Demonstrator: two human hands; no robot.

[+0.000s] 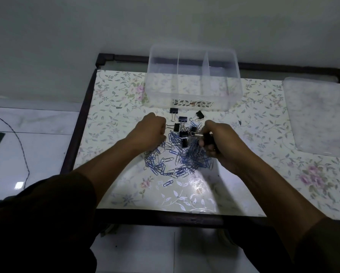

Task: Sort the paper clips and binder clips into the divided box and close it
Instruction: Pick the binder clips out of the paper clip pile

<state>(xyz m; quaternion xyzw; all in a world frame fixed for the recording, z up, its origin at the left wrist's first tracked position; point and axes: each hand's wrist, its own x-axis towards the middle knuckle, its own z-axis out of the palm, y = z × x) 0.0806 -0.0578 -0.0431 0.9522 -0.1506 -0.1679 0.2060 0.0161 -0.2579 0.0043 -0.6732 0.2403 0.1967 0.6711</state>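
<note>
A heap of blue and silver paper clips (177,160) lies mid-table, mixed with several black binder clips (183,119). Behind it stands a clear divided box (192,103), open, its three compartments holding nothing. My left hand (151,131) is closed over the heap's left edge; what it holds is hidden. My right hand (218,138) is shut on black binder clips (206,137) at the heap's right side. One paper clip (168,183) lies apart, nearer me.
The box's clear lid (320,119) lies flat at the table's right. The floral table top (116,115) has a dark frame. A cable (17,138) runs over the tiled floor at left.
</note>
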